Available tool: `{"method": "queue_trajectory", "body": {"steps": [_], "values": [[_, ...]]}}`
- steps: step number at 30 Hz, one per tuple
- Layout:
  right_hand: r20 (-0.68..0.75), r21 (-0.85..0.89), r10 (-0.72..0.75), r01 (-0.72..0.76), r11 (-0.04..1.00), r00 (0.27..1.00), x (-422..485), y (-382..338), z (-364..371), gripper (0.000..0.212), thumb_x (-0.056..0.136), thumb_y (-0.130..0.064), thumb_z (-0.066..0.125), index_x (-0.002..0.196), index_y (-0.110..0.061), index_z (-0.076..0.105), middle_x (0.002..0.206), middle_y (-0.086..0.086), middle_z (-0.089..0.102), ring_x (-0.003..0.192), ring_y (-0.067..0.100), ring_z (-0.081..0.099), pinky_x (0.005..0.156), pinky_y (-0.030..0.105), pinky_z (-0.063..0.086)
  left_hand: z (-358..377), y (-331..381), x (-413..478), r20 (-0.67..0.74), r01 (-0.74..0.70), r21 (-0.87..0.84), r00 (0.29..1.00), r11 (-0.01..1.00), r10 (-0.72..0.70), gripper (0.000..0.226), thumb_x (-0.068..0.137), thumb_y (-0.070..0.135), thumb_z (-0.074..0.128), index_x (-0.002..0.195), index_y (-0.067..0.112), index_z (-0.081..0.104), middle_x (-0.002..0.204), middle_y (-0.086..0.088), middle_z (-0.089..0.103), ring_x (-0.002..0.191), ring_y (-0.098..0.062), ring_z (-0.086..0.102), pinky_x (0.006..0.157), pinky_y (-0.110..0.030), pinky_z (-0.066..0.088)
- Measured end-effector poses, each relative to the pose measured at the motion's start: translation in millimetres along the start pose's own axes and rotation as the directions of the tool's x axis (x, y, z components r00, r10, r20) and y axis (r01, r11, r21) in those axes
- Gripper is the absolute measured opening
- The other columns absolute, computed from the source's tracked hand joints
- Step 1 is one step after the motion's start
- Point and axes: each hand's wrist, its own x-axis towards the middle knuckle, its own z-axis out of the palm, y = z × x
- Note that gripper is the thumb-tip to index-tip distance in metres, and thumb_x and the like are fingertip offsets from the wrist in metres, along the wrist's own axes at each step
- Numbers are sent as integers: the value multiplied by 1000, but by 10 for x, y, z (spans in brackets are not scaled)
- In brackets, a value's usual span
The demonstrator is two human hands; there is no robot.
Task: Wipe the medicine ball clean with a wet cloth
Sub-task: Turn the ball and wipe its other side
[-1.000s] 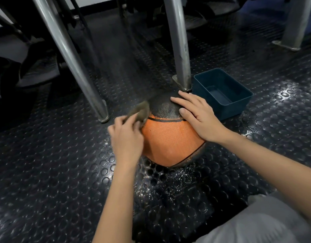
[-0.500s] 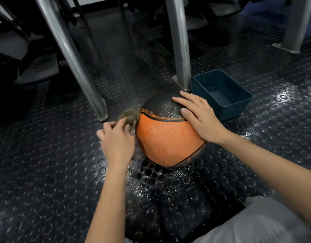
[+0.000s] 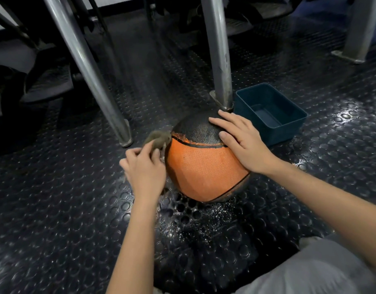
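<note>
The orange-and-black medicine ball (image 3: 206, 164) sits on the studded floor (image 3: 55, 209), just beside a teal tub (image 3: 289, 128). The right hand (image 3: 242, 143) rests on its top, fingers straight and spread. The left hand (image 3: 143, 170) pinches a wet cloth (image 3: 158, 137) against its left side.

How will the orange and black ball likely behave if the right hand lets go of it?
Being round, the medicine ball would probably roll; the right hand lies flat on top, seemingly steadying it. Its textured skin looks grippy rather than slippery. The studded floor may slow it.
</note>
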Motion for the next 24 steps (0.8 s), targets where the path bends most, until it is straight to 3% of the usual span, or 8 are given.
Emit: {"method": "queue_trajectory", "body": {"steps": [4,7,10,14,17,20,21,24], "values": [[-8,2,6,-6,1000,1000,8,20,-14,37,86,-61,18,123,-63,27,143,-26,25,139,10,16,113,52,14,-18,318,-120,-126,-265,-178,961,948,245,29,96,20,50,123,22,60,113,3,38,107,-11,23,94,-25,23],[-14,-1,3,-3,1000,1000,19,23,-5,36,87,-61,18,122,-64,26,147,-23,27,139,10,17,113,52,15,108,367,-210,-64,-417,-90,909,904,413,30,94,21,50,121,28,63,114,3,42,104,-9,23,92,-24,22],[2,-4,5,-5,1000,1000,18,12,-4,37,87,-61,18,123,-64,26,146,-23,26,139,9,16,113,52,14,157,181,-131,38,-202,-26,978,979,203,31,97,19,47,124,26,60,119,-1,45,104,-14,27,89,-25,24],[-8,-21,-9,9,1000,1000,-4,12,13,39,87,-61,17,125,-61,27,143,-28,23,139,9,16,113,51,14,-41,54,-33,-36,-55,37,998,998,57,30,97,18,47,124,22,60,125,-7,45,116,-27,30,96,-36,26],[-10,-18,-6,5,1000,1000,7,11,3,39,87,-60,18,125,-60,28,144,-27,24,139,10,16,113,51,15,-80,282,-108,-161,-285,-106,950,953,267,30,95,18,50,122,20,63,118,-1,45,108,-18,29,93,-26,23],[-19,-17,4,-4,1000,1000,9,24,4,38,87,-60,18,124,-60,27,149,-21,27,139,11,17,113,51,16,63,425,-215,-119,-494,-86,867,865,483,31,92,23,49,119,26,65,114,3,45,103,-10,26,90,-22,21],[-20,-17,6,-7,1000,1000,13,26,1,38,87,-60,18,124,-60,27,150,-19,28,139,10,18,113,51,16,123,395,-223,-62,-462,-65,887,885,458,31,93,21,50,119,29,64,117,1,47,102,-8,25,89,-22,21],[-5,-19,2,-2,1000,1000,16,9,4,39,87,-60,18,125,-60,27,150,-18,28,139,10,17,113,50,15,151,165,-121,23,-137,25,990,990,137,31,97,20,47,125,27,59,123,-5,45,107,-17,30,89,-27,24]]}}
